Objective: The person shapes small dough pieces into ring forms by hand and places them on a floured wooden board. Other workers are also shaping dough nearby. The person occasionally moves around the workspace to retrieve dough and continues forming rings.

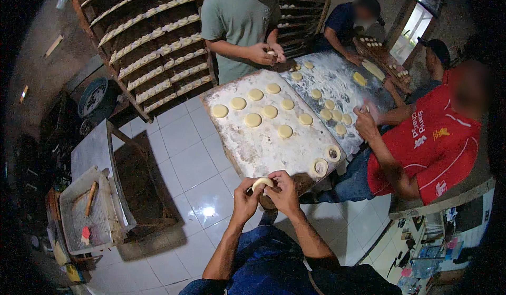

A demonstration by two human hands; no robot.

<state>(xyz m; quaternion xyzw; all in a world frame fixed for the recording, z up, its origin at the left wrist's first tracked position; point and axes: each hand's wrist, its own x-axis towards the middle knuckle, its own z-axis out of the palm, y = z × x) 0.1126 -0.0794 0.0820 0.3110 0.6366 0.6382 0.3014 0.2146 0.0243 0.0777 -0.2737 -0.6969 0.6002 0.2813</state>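
A pale piece of dough [262, 182] is held up between my two hands at the near edge of a floured board. My left hand [245, 197] grips its left side, with the fingers closed around it. From the right, my right hand [285, 194] pinches the same piece, its fingertips partly hiding the lower edge. Just beyond my right hand lie two dough rings with holes, a nearer dough ring [319, 167] and a farther dough ring [333, 153]. Several flat round dough discs [253, 119] are spread over the far half of the floured board [258, 153].
Across the board stands a person in a green shirt [232, 28], working dough by hand. A person in red [421, 147] sits at right beside a floured metal table [342, 84]; two others work farther back. Racks of shaped dough [153, 34] stand behind. A plastic crate [74, 210] is at left.
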